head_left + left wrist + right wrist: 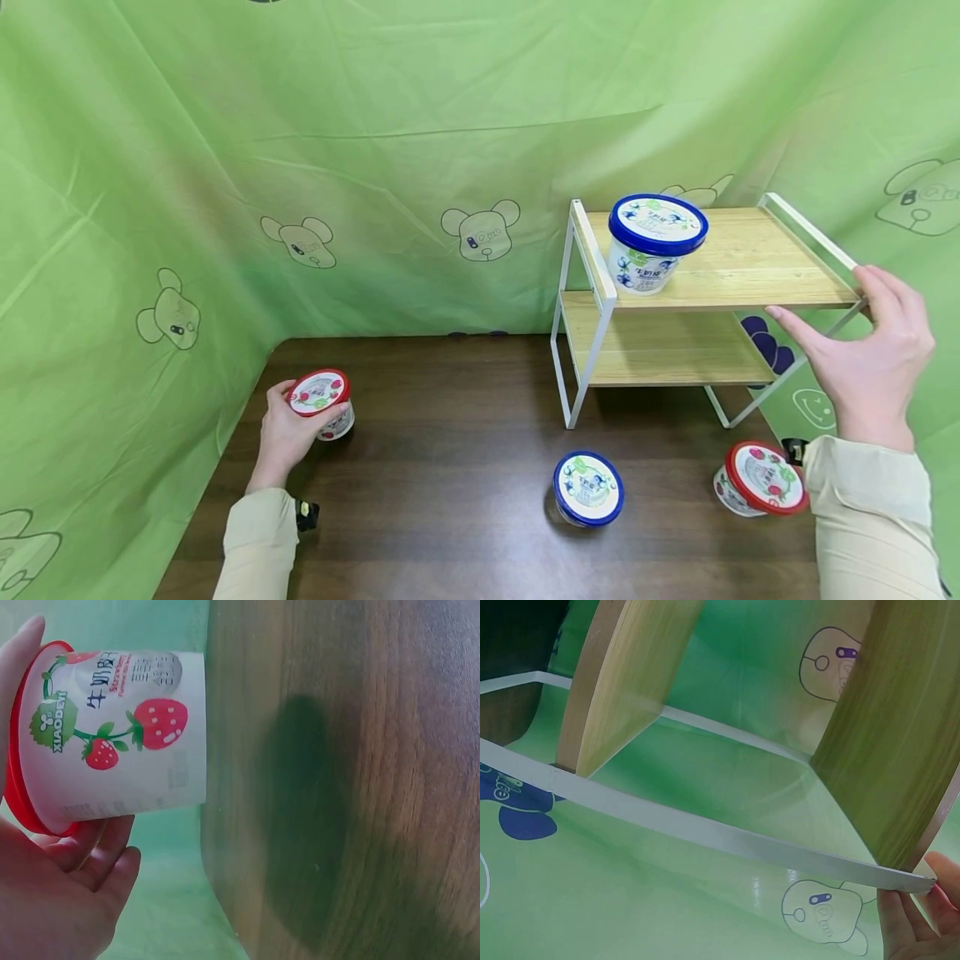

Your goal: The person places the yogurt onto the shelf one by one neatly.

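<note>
The hands are well apart. The left hand [288, 429] grips a strawberry tub [318, 393] around its lid, over the left rear of the table [450, 467]; the tub is upright, lid up, its base-to-lid axis near vertical. Whether its base touches the table cannot be told. The right hand [877, 358] holds the upper front right corner of an upright shelf [757, 258], whose long axis runs left to right.

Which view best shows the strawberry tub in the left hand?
The left wrist view: the strawberry tub appears large, its printed side facing the camera. The head view shows it smaller, mainly its lid from above; the right wrist view lacks it.
</note>
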`<state>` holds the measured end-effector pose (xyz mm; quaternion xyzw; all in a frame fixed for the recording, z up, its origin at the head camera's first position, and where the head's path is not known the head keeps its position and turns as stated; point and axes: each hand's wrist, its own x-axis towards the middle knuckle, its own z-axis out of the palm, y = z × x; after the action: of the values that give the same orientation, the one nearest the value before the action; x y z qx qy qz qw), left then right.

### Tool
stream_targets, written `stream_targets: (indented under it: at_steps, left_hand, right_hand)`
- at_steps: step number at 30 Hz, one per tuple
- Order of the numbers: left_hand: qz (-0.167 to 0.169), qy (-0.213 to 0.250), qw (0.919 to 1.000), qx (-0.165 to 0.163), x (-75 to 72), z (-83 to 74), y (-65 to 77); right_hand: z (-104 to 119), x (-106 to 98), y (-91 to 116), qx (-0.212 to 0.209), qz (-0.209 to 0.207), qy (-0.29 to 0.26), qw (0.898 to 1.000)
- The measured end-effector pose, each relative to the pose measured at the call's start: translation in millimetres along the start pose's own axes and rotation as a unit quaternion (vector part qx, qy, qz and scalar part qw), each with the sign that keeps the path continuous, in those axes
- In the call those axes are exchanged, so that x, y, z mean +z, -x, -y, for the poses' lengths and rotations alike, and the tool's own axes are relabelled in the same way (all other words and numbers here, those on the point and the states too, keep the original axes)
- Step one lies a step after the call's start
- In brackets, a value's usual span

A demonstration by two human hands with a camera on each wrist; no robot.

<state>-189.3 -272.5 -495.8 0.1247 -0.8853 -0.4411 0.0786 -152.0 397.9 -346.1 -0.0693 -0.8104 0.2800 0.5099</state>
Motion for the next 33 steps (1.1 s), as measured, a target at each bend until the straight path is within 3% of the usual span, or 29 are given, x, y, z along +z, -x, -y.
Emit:
stream_targets:
  at_steps: [9, 15, 19, 27, 33]
  left_hand:
    - [-0.004, 0.02, 0.9998, 0.002, 7.6, -6.9, 0.2]
    - [-0.017, 0.031, 0.9992, 0.02, 14.1, -10.1, -1.7]
    - [-0.012, 0.033, 0.9991, 0.025, 16.9, -11.6, -2.9]
    - [0.016, 0.044, 0.9984, 0.032, 18.7, -15.7, -3.6]
    - [0.036, 0.052, 0.9972, 0.038, 18.4, -18.3, -3.6]
  right_hand:
    - [27, -5, 3, 0.005, -0.004, -0.006, 1.0]
    - [28, -4, 3, 0.005, -0.006, -0.007, 1.0]
    - [20, -3, 3, -0.003, -0.008, -0.007, 1.0]
    - [-17, 2, 0, -0.023, -0.001, -0.005, 1.0]
    - [-18, 4, 0, -0.006, -0.006, -0.002, 1.0]
